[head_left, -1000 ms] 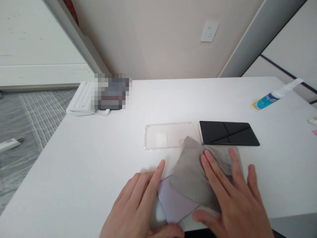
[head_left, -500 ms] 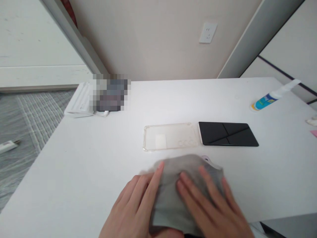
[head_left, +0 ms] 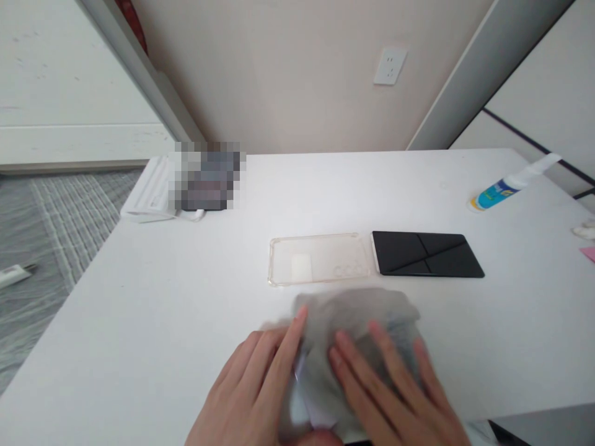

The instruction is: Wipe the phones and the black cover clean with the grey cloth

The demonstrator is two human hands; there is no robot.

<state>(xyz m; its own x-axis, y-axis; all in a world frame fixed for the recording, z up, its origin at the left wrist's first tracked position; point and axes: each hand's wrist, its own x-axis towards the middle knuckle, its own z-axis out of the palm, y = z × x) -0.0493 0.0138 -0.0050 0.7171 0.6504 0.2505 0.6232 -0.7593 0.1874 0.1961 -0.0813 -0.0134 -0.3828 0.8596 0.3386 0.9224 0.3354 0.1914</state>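
A grey cloth (head_left: 367,306) lies bunched near the table's front edge, over a pale, smooth object that shows only in part at its lower left. My left hand (head_left: 260,384) grips the left side of that object, with the index finger along the cloth's edge. Spread flat on top of the cloth is my right hand (head_left: 395,378), slightly blurred. Beyond the cloth lies a clear phone case (head_left: 320,260), and right of it a black phone (head_left: 427,254), screen up.
A white bottle with a blue label (head_left: 497,193) lies at the back right. White masks (head_left: 149,192) and a pixelated item (head_left: 209,179) sit at the back left. A pink item (head_left: 588,253) is at the right edge. A wall socket (head_left: 390,65) shows above the table.
The cloth has shifted and wrinkled under my right hand, uncovering more of the pale object beside my left hand. My left hand has stayed nearly still.
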